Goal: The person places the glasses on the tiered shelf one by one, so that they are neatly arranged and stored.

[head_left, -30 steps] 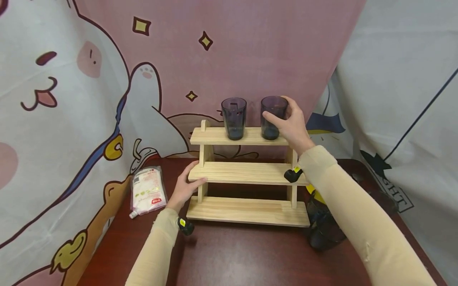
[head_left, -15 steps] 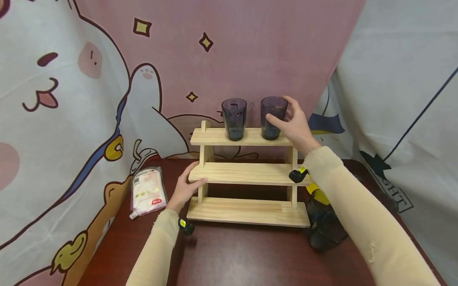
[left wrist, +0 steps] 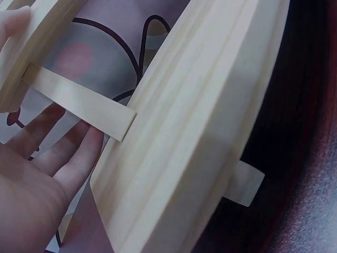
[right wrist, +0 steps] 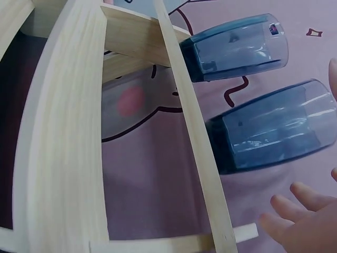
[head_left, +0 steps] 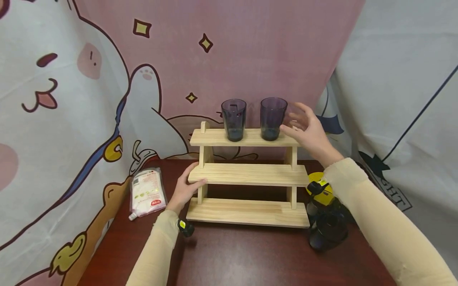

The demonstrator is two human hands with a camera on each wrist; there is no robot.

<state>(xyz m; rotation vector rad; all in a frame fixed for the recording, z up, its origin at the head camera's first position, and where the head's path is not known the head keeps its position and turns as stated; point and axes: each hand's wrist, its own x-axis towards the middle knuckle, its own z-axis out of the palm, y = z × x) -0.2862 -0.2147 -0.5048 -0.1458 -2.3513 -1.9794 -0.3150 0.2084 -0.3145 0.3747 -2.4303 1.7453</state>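
A three-tier wooden display rack stands on the dark red table. Two tinted drinking glasses are upright on its top tier, a left glass and a right glass. My left hand grips the left end of the middle tier, thumb on its front edge and the other fingers reaching behind, as the left wrist view shows beside a side support. Just right of the right glass is my right hand, fingers spread and holding nothing. In the right wrist view its fingers are apart from the nearer glass.
A white and pink spouted pouch lies on the table left of the rack. Several dark glasses and a yellow object are at the rack's right, close to my right forearm. A printed cloth hangs behind.
My right hand has let go of the right glass and drawn back to the right, its fingers opening. Both glasses and my left hand have stayed in place.
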